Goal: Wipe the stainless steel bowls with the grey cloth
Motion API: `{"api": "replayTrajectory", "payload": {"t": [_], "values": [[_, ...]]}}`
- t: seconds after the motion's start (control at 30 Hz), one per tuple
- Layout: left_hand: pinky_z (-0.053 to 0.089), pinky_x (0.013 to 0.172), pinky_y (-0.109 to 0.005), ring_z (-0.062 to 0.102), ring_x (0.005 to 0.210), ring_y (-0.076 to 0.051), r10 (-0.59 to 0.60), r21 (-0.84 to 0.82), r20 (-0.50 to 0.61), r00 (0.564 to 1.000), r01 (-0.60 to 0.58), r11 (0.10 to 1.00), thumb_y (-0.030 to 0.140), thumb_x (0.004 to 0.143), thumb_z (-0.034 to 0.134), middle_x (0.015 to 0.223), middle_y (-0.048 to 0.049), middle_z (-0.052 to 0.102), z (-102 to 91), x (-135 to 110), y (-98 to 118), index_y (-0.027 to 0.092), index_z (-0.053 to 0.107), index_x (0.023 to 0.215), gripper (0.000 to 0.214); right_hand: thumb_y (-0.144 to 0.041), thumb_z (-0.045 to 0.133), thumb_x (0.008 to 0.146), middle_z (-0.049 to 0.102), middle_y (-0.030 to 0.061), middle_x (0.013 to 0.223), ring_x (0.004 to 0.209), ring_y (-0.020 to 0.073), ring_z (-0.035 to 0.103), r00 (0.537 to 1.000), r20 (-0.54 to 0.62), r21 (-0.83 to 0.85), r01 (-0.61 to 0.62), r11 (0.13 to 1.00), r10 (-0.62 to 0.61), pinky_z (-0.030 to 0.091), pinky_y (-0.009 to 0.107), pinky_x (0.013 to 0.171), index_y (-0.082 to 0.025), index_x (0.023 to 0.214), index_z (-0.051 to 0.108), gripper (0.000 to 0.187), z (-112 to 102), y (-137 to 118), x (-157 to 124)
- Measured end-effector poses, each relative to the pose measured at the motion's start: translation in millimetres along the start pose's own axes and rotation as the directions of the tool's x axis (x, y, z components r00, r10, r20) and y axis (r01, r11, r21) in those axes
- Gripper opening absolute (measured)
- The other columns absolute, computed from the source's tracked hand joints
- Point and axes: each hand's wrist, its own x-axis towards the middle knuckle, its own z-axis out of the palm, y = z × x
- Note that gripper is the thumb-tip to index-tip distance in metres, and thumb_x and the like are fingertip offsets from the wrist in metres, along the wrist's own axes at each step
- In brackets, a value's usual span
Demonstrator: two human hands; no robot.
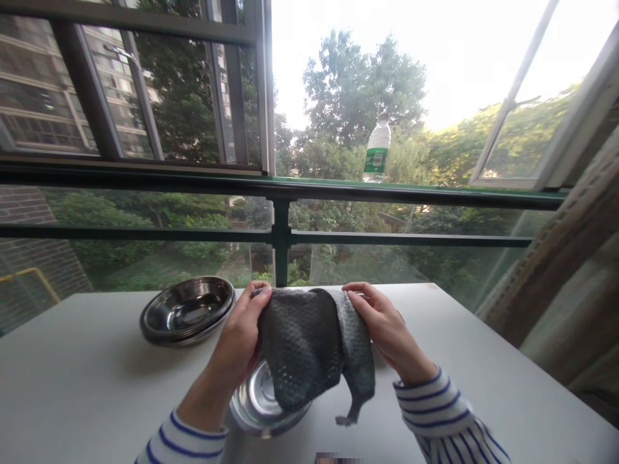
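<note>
A dark grey textured cloth (302, 348) hangs between my two hands, its right part folded over and drooping in a narrow tail. My left hand (244, 325) pinches its upper left corner between thumb and fingers. At the upper right edge, my right hand (380, 322) grips the cloth the same way. Below and partly behind the cloth, a shiny metal bowl (246, 406) rests on the white table; the cloth hides much of it.
Nested metal bowls (188, 309) stand at the left on the white table (116, 399). A plastic bottle with a green label (376, 151) is upright by the dark green railing (319, 188). A curtain (556, 258) hangs at the right. A small blurred object shows at the bottom edge.
</note>
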Motion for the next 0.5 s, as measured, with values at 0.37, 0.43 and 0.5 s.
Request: {"api": "replayTrajectory", "payload": {"t": [0.37,0.43,0.5], "values": [[0.045,0.055,-0.019,0.059,0.059,-0.010,-0.050,-0.149,-0.070,0.996,0.039,0.988,0.026,0.071,0.066,0.067,0.0051,0.060,11.9,0.7,-11.6,0.019,0.053,0.081,0.018,-0.045,0.061,0.079,0.054,0.0115,0.125,0.114,0.0223,0.051,0.996,0.091,-0.171,0.026,0.985,-0.010,0.041,0.038,0.092,-0.022,0.128,0.044,0.057,6.3,6.5,-3.8],[0.046,0.056,-0.019,0.059,0.060,-0.010,-0.062,-0.148,-0.029,0.998,0.057,0.987,0.025,0.072,0.064,0.070,0.0037,0.061,15.4,-1.9,-13.3,0.018,0.055,0.081,0.015,-0.042,0.063,0.079,0.048,0.0111,0.133,0.120,0.0227,0.047,0.962,0.270,-0.112,-0.005,0.994,0.035,0.040,0.039,0.095,-0.025,0.135,0.035,0.066,13.7,5.0,-9.1],[0.046,0.056,-0.020,0.060,0.061,-0.011,-0.081,-0.129,0.007,0.997,0.081,0.988,0.026,0.074,0.063,0.072,0.0023,0.062,18.4,-5.5,-14.2,0.017,0.057,0.085,0.015,-0.039,0.066,0.077,0.050,0.0105,0.131,0.117,0.0229,0.050,0.932,0.362,0.022,-0.031,0.999,0.021,0.042,0.039,0.094,-0.025,0.135,0.034,0.068,22.1,4.3,-12.1]]}}
